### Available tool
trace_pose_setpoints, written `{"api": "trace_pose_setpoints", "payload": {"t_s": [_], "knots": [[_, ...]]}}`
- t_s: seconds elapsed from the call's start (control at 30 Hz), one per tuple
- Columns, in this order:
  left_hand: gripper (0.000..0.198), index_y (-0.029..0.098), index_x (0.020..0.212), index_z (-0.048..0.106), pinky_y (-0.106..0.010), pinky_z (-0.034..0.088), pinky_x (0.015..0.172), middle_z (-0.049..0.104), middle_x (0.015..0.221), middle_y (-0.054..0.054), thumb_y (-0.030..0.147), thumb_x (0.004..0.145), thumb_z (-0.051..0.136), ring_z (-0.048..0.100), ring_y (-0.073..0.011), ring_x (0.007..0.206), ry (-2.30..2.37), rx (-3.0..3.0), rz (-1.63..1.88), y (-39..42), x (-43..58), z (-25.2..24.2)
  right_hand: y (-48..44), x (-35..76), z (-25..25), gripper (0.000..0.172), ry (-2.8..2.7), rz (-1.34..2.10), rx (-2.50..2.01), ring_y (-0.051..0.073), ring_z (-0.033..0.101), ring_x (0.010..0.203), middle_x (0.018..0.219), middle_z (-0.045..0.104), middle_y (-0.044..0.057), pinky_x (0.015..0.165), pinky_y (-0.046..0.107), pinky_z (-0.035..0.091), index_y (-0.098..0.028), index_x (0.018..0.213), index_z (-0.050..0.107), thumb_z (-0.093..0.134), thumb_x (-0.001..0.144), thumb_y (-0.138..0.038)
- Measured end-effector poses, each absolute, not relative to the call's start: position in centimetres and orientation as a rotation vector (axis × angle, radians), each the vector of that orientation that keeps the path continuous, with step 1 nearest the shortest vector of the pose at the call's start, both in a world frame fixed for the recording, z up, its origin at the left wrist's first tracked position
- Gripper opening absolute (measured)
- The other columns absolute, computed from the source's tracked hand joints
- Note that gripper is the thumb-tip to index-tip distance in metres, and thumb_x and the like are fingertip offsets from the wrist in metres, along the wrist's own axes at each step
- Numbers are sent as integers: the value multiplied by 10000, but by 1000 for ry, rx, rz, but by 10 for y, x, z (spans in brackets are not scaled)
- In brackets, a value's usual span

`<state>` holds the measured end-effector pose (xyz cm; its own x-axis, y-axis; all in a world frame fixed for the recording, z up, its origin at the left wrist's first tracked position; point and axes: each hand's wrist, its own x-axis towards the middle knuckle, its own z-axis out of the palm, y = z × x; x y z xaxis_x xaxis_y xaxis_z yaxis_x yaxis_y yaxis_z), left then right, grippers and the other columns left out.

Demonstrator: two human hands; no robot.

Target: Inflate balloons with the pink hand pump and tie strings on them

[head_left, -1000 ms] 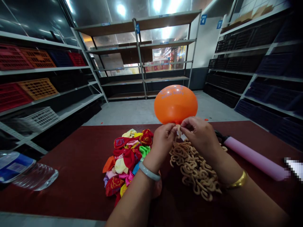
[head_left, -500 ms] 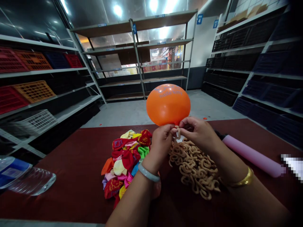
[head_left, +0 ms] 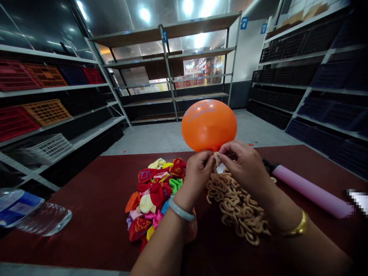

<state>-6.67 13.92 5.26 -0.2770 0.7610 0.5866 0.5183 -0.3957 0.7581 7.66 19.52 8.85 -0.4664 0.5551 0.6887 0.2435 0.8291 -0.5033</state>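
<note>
An inflated orange balloon [head_left: 209,124] with faint blue lettering stands above the table, its neck down between my hands. My left hand [head_left: 201,166], closed, pinches close by the neck. Thumb and fingers of my right hand [head_left: 243,159] press together on a tan elastic loop [head_left: 217,158] just under the balloon's neck. Whether the loop goes round the neck is hidden by the fingers. Below my right hand lies a heap of similar tan loops [head_left: 238,207]. Left of my left forearm is a pile of uninflated balloons [head_left: 153,199] in several colours.
A pink hand pump [head_left: 312,189] lies at the right of the dark red table [head_left: 94,214]. On the left, a clear plastic bottle [head_left: 48,216] rests on its side. Metal shelves [head_left: 169,69] stand behind, with crates [head_left: 47,111] on the side racks.
The balloon has turned a little and shifted slightly right. My right fingers have closed further over the tan loop at its neck. The whole view has moved slightly.
</note>
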Motion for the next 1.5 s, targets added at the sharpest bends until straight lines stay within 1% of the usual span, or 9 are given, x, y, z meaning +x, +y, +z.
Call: {"api": "trace_pose_setpoints", "payload": {"t_s": [0.3,0.4,0.47,0.73,0.9,1.1,1.23,1.4,1.5], "knots": [[219,188,879,729,-225,446,668,661,773,-11,339,906,571,570,-132,712,1422,1457,1918,136,-59,52,193,72,87,92,-2086,350,-386,188,610,898,925,666,52,828,342,464,-213,901,604,516,925,-202],[224,192,904,741,-229,459,684,682,805,-17,349,903,581,591,-139,735,1378,1430,1936,134,-58,53,195,72,88,45,-2021,509,-405,158,609,792,857,654,22,746,310,478,-222,908,585,581,904,-267],[222,187,902,740,-231,458,681,689,814,-25,346,901,585,594,-140,734,1399,1456,1928,133,-58,52,196,73,89,99,-1972,676,-421,142,595,732,831,633,6,684,290,481,-223,913,573,629,871,-293],[189,165,835,709,-234,424,642,654,715,-21,281,898,573,559,-129,663,1551,1616,1881,135,-60,48,204,78,95,56,-2021,891,-422,164,603,824,858,645,24,726,302,481,-214,818,680,682,801,-267],[177,165,817,693,-230,420,634,648,713,-19,260,894,566,560,-127,660,1571,1612,1861,137,-60,48,203,75,92,144,-1938,1089,-569,134,551,670,752,602,8,590,270,440,-198,749,623,672,786,-328],[184,172,849,685,-232,432,639,673,771,-28,308,898,571,585,-138,704,1573,1550,1844,140,-61,44,204,72,88,211,-1712,1386,-569,95,472,550,694,562,-36,516,246,379,-210,812,522,632,812,-389],[179,171,833,684,-229,425,618,649,706,-13,302,892,576,567,-129,652,1590,1555,1834,141,-58,45,205,70,84,158,-1688,1225,-562,108,513,591,741,593,-16,558,261,408,-214,829,504,565,870,-353],[242,171,715,647,-227,417,596,621,639,-9,326,890,583,556,-127,613,1608,1641,1713,142,-54,45,209,71,75,59,-1758,494,-647,154,552,742,802,595,10,700,314,440,-215,870,552,572,870,-270],[228,175,778,679,-224,422,605,652,679,-12,332,903,571,570,-127,629,1582,1671,1656,143,-51,44,218,73,71,70,-1689,345,-641,143,538,710,825,566,-3,674,306,442,-224,909,513,566,868,-244]]}}
